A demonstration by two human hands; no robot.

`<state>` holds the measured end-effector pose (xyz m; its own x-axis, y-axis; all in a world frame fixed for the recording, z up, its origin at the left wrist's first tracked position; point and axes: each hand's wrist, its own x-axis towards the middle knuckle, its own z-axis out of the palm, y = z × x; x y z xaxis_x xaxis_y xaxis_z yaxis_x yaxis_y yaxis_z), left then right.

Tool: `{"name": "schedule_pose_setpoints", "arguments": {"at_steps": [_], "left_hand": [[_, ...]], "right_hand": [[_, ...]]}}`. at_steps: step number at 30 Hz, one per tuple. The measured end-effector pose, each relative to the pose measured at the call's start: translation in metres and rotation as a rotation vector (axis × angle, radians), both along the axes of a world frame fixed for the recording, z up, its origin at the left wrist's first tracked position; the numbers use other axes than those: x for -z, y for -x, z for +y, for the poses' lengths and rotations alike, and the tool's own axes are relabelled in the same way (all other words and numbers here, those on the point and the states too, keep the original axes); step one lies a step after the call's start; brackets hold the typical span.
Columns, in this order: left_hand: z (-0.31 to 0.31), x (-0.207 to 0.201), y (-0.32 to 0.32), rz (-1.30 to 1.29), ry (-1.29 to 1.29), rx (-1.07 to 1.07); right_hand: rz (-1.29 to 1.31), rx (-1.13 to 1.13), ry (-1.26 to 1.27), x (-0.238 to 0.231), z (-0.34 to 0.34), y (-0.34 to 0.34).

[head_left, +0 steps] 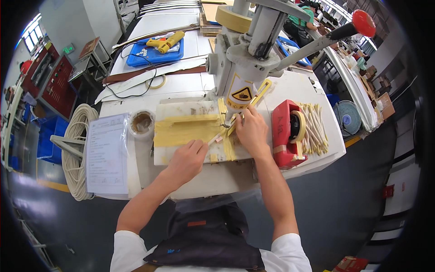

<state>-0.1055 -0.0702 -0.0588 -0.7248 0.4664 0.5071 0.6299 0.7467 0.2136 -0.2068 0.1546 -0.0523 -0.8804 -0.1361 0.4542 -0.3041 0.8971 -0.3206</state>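
My left hand (186, 158) is closed in a pinch on a thin white cord piece (214, 138), whose far end points toward the foot of a hand press (240, 84). My right hand (252, 130) is closed just right of the press tip, fingertips down by a yellow-taped strip (225, 129); what they grip is hidden. Under both hands lies a white board (165, 156) partly covered with yellow tape, with a raised taped ridge (195, 119) along it. The press has a warning label and a long lever with a red knob (363, 23) up at the right.
Right of the board stand a red tape dispenser (282, 136) and a pile of cord pieces (313, 129). At left are a tape roll (142, 123), a sleeved paper sheet (107, 154) and a cord coil (74, 154). Behind, a blue tray (156, 55) holds a yellow glue gun (166, 43).
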Motion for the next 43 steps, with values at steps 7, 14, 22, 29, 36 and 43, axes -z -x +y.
{"name": "schedule_pose_setpoints", "arguments": {"at_steps": [7, 14, 22, 29, 36, 43], "left_hand": [[0.003, 0.007, 0.006, 0.011, -0.071, 0.028], [-0.007, 0.013, -0.003, -0.072, -0.011, -0.030], [0.002, 0.005, 0.004, -0.038, -0.028, 0.028], [0.000, 0.004, 0.002, -0.008, -0.028, 0.042], [0.001, 0.007, 0.000, -0.027, -0.087, 0.015], [-0.005, 0.008, 0.001, -0.173, -0.307, -0.078]], "right_hand": [[-0.148, 0.042, 0.494, -0.048, 0.035, -0.007], [0.178, -0.640, 1.426, -0.269, 0.032, -0.006], [0.043, -0.922, 1.245, -0.312, 0.060, 0.002], [0.312, -0.994, 1.170, -0.220, 0.052, -0.079], [0.469, -0.916, 0.950, -0.139, 0.056, -0.104], [0.319, -0.731, 1.113, -0.242, 0.059, -0.072]]}}
